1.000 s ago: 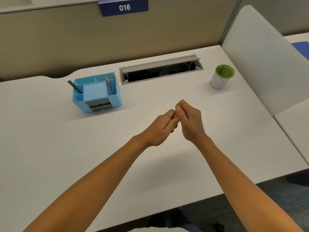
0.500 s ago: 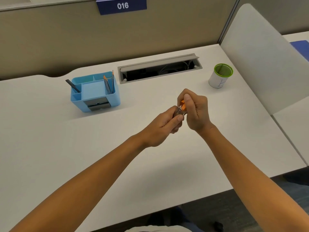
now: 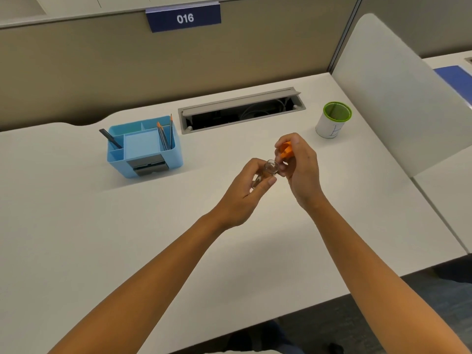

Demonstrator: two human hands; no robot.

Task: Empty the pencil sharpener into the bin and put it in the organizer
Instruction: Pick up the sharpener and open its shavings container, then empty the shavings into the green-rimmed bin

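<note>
Fingers of the left hand (image 3: 246,192) grip the clear cup (image 3: 267,172); the right hand (image 3: 298,162) now pinches the orange top (image 3: 286,150), pulled apart since before.

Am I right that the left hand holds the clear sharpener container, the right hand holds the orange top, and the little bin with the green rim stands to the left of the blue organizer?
Not quite: the head view shows the bin to the right of the blue organizer, beyond the cable slot. The rest holds: the left hand grips the clear container and the right hand holds the orange top.
</note>
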